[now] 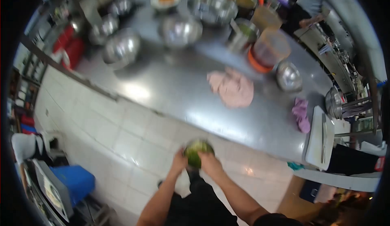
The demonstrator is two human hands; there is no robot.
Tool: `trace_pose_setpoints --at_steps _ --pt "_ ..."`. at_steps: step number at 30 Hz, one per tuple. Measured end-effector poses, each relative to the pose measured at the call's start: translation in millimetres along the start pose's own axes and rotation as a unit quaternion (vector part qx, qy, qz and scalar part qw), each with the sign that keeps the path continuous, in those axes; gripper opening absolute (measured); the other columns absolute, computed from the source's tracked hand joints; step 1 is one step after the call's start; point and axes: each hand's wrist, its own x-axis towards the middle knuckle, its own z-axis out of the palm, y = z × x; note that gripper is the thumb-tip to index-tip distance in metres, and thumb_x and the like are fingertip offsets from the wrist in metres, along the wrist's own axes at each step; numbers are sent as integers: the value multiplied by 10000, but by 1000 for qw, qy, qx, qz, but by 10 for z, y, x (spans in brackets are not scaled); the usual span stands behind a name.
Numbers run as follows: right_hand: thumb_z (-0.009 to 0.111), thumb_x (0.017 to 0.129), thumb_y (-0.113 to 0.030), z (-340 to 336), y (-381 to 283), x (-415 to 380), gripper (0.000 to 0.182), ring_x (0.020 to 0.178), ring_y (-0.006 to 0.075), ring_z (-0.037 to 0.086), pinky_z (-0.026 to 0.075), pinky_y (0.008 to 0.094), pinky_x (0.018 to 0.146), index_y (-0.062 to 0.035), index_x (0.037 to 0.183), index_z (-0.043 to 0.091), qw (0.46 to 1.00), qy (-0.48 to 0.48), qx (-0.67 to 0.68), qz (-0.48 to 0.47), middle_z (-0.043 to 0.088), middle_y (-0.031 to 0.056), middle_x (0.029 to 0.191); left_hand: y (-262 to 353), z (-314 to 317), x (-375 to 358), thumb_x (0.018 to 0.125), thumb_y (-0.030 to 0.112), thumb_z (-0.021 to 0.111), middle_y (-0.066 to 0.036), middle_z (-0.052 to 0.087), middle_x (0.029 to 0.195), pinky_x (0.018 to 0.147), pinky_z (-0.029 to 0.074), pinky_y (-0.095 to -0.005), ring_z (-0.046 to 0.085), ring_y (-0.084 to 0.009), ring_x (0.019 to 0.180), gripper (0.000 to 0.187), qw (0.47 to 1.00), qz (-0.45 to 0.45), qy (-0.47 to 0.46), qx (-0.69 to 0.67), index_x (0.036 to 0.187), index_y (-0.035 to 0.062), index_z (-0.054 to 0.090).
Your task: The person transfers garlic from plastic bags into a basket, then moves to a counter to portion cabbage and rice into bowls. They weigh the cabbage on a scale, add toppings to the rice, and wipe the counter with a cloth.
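Observation:
A small round bowl with green contents (199,146) is held in front of my body, over the floor and short of the table edge. My left hand (179,161) is closed on the bowl's left side. On its right side, my right hand (208,162) grips the rim, with the fingers partly over the green contents. Motion blur hides the exact finger positions. A pink cloth (233,89) lies crumpled on the steel table (170,88) beyond the bowl.
Steel bowls (122,47) stand along the table's far side, beside an orange-based container (270,49). At right are a purple cloth (301,114) and a white board (319,138) with a knife (324,140). Other people (310,3) stand at upper right and far left.

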Motion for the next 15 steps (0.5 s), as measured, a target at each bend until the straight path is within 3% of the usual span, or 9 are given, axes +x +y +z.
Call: trace_pose_setpoints --at_steps 1,2,3,4,6,10,12,14,15 --pt "558 959 -56 -364 -378 -232 456 1025 473 731 614 537 892 -139 1394 665 998 -54 -12 37 741 215 1171 -22 -128 -164 953 155 622 -286 667 1402 986 612 -463 672 -415 1275 647 999 -30 -14 22 1562 -26 497" --pt "607 903 -24 -331 -459 -346 441 1113 432 707 614 515 903 -132 1318 705 999 -47 -13 20 735 201 1186 -51 -272 -348 950 186 645 -302 675 1396 1021 600 -473 663 -438 1299 647 998 -53 -33 26 1545 -35 523" --pt "636 863 -8 -312 -476 -484 443 1160 409 681 605 502 931 -121 1284 716 997 -29 -14 -74 728 190 1186 683 -527 -778 939 141 638 -232 734 1297 795 686 -448 746 -385 1137 607 989 -115 -83 46 1525 3 562" --pt "664 824 9 -389 -529 -555 446 1206 386 655 596 490 959 -110 1250 727 986 -15 -15 -166 722 178 1187 753 -714 -904 934 99 618 -170 756 1198 648 696 -409 778 -314 1002 542 980 -100 -172 -16 1473 40 621" --pt "698 801 27 -784 -815 -656 439 1299 369 602 537 469 1075 -115 1216 721 976 -109 -5 -190 694 137 1247 1471 -1052 -1192 927 63 595 -130 755 1119 642 688 -388 775 -261 939 486 978 -99 -182 -27 1408 48 664" --pt "680 840 -8 -1714 -1601 -526 267 1095 421 601 531 496 962 -79 1094 720 915 167 59 -363 633 181 1091 2286 -1862 -860 914 55 676 -94 751 1080 623 655 -371 754 -216 863 473 977 -8 -213 -23 1385 16 665" --pt "696 845 -22 -2104 -1915 -132 254 1095 397 599 512 471 985 -59 1095 710 922 223 32 -315 645 159 1141 3185 -2252 -642 916 88 701 -119 736 1136 630 649 -373 753 -242 798 489 989 71 -116 57 1394 1 649" --pt "686 890 -57 -2801 -2355 613 104 1013 388 587 507 479 944 -52 986 724 892 311 81 -318 672 135 1018 4095 -2887 198 944 34 663 -153 736 1189 656 662 -375 780 -275 861 476 973 201 -109 -3 1417 4 621" --pt "655 938 -44 -3019 -2506 871 104 1073 371 606 497 465 987 -54 1004 736 864 356 144 -326 692 109 995 4475 -3008 423 956 -3 617 -160 740 1182 623 665 -369 784 -271 859 434 980 175 -77 -62 1389 8 630"
